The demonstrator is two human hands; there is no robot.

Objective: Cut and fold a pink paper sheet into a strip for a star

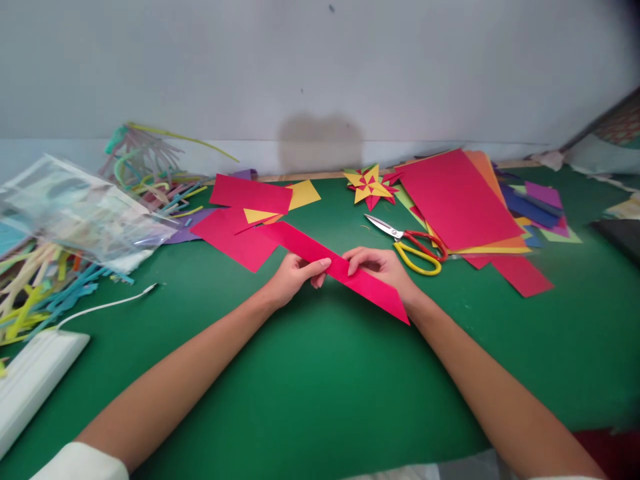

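A long red paper strip (373, 288) with slanted ends is held slantwise above the table between my two hands. My left hand (295, 275) pinches its near edge, thumb on top and fingers beneath. My right hand (377, 265) grips the strip near its middle, with fingertips on its upper face and the rest of the hand partly behind it. Beyond the strip's far end lie red paper sheets (235, 237) and a yellow paper piece (305, 195). Scissors (420, 247) with one red and one yellow handle rest just past my right hand, blades slightly apart.
A yellow and red folded paper star (371, 185) lies near the wall. Stacked coloured paper (457, 200) sits at right, with scraps (523, 275) around it. At left are pipe cleaners (35, 287), a clear plastic bag (90, 207) and a white box-like object (45, 380) with a cable.
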